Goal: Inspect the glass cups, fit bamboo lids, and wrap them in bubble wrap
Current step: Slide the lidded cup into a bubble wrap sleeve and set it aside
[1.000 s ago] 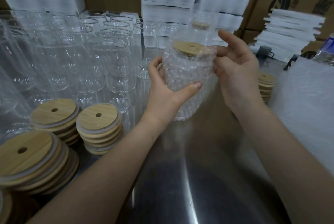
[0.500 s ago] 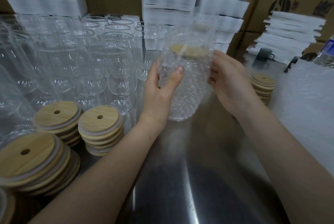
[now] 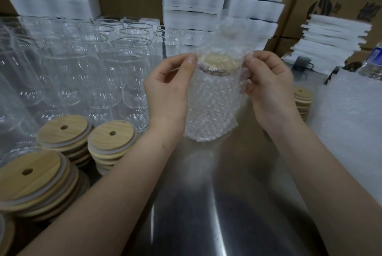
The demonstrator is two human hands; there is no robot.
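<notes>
You hold the lidded glass cup (image 3: 213, 100) upright just over the steel table (image 3: 206, 214). L hand (image 3: 167, 92) & R hand (image 3: 266, 88) each pinch the bubble wrap (image 3: 227, 34) at rim height. Lid on, body wrapped; top flap not yet folded. Many bare cups (image 3: 86, 65) left.

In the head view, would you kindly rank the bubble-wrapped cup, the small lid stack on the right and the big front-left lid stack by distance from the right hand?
1. The bubble-wrapped cup: centre, its wrap pinched by the right hand.
2. The small lid stack: on the table just right of that wrist.
3. The big front-left lid stack: far across, at the left edge.
</notes>
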